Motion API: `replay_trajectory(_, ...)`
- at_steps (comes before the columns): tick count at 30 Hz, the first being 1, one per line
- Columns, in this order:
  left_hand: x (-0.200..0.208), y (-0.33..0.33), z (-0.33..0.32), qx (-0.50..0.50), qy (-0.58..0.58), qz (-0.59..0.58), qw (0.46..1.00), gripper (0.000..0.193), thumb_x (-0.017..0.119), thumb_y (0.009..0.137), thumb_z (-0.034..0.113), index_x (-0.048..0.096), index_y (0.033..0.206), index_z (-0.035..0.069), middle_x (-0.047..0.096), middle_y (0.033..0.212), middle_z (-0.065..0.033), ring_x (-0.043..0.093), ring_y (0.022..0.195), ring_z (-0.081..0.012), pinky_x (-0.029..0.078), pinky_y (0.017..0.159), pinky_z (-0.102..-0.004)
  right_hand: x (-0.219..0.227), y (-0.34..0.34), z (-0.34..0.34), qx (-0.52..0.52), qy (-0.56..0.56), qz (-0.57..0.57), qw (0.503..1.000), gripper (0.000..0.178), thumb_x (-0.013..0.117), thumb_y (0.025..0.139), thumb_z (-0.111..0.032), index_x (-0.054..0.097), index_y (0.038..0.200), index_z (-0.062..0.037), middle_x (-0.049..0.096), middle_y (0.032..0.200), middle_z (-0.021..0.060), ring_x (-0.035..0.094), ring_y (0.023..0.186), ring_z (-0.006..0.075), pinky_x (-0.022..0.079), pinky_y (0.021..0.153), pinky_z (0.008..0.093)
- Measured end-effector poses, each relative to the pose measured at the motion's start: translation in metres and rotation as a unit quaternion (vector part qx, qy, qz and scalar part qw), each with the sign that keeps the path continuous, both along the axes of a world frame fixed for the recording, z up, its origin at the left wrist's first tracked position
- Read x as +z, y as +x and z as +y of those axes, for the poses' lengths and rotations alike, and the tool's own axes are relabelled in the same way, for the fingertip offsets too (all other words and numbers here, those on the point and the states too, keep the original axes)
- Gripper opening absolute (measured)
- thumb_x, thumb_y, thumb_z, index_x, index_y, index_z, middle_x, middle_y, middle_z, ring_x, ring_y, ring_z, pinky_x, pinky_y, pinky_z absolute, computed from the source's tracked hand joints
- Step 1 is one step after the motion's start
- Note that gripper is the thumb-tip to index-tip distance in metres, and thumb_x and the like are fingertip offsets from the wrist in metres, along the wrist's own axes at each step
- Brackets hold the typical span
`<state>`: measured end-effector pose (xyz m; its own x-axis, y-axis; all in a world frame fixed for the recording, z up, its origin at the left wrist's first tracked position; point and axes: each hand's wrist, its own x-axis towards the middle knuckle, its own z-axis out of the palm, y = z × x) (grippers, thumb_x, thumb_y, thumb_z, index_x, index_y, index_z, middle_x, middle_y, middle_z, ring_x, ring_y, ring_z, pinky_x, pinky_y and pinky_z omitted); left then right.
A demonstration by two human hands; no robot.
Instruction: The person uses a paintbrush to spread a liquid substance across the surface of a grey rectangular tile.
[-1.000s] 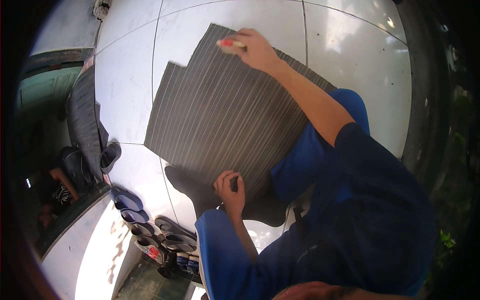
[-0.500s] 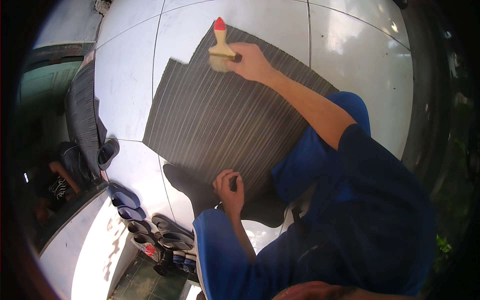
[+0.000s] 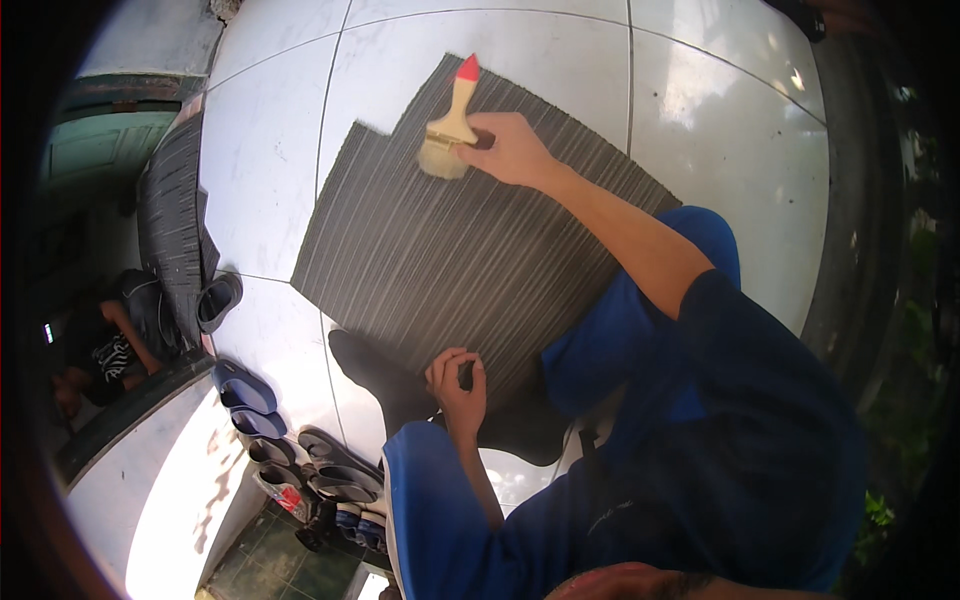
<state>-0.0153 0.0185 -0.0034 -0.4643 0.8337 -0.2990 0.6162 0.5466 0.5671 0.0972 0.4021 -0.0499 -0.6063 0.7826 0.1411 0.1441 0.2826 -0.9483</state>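
Head view first: where is the brush (image 3: 452,128), and what holds it?

It is over the far part of the grey striped mat (image 3: 450,250), toward the left. The right hand (image 3: 510,150) has its grip clamped on the brush's broad lower part, and the red-tipped handle (image 3: 464,85) points away from the person.

Are the bristles (image 3: 440,161) touching the mat?

I cannot tell; they may rest on it or sit just above it.

And the left hand (image 3: 457,388)?

It is at the mat's near edge, curled in loosely. Whether that grip pinches anything, I cannot tell.

What could go wrong from here?

I think the mat could slide. The tiled floor (image 3: 740,150) looks smooth, and I see no hand clearly pressing the mat down, so a hard push of the brush might shift it.

Anything else?

The brush could twist, I'd say, because it is held low and from one side, leaving the handle unsupported. Also, a foot in a dark sock (image 3: 395,390) lies at the mat's near edge; if it moves, it might ruck that edge up
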Motion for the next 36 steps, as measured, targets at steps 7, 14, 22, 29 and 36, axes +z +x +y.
replay_trajectory(7,0.0,0.001,0.005,-0.009,-0.003,0.007,1.0,0.012,0.074,0.092,0.015,0.073,0.104,0.013,0.064,0.124,-0.0043,0.051,0.126,-0.0291,0.036,0.111,-0.0482,0.011,0.055,0.055,-0.349,0.053,0.033,0.935,0.027,0.076,0.095,-0.018,0.072,0.113,0.002,0.075,0.098,0.0107,0.073,0.081,0.0177,0.057,0.072,0.0297)
replay_trajectory(14,0.0,0.0,0.006,-0.006,-0.003,-0.003,1.0,0.012,0.074,0.092,0.015,0.074,0.104,0.011,0.064,0.124,-0.0054,0.051,0.127,-0.0294,0.035,0.112,-0.0489,0.023,0.012,0.005,-0.037,-0.149,0.143,0.978,0.036,0.07,0.103,-0.023,0.069,0.128,0.0032,0.076,0.096,0.0093,0.072,0.079,0.0141,0.059,0.071,0.0273)
replay_trajectory(22,-0.001,0.001,0.004,0.002,0.01,0.001,1.0,0.011,0.074,0.093,0.019,0.074,0.104,0.017,0.063,0.124,0.0008,0.051,0.126,-0.0273,0.035,0.109,-0.0522,0.017,0.041,0.047,-0.285,-0.034,0.08,0.954,0.037,0.072,0.1,-0.013,0.068,0.134,0.0004,0.076,0.1,0.0117,0.071,0.072,0.0123,0.06,0.068,0.0273)
replay_trajectory(29,-0.003,0.0,0.002,-0.004,0.01,0.004,1.0,0.012,0.075,0.093,0.018,0.074,0.104,0.016,0.063,0.123,0.0005,0.051,0.126,-0.0277,0.037,0.107,-0.0522,0.036,0.02,0.01,-0.125,-0.199,0.175,0.956,0.033,0.068,0.1,-0.008,0.065,0.13,0.0028,0.074,0.104,0.0136,0.076,0.084,0.0172,0.064,0.074,0.029)
replay_trajectory(36,0.006,0.001,0.001,0.004,0.005,-0.002,1.0,0.012,0.074,0.093,0.015,0.073,0.104,0.012,0.063,0.123,-0.005,0.051,0.126,-0.0296,0.036,0.109,-0.05,0.019,0.014,0.018,-0.127,-0.22,0.146,0.956,0.024,0.071,0.095,-0.005,0.067,0.118,0.0029,0.073,0.1,0.0136,0.076,0.087,0.0184,0.065,0.075,0.0298)
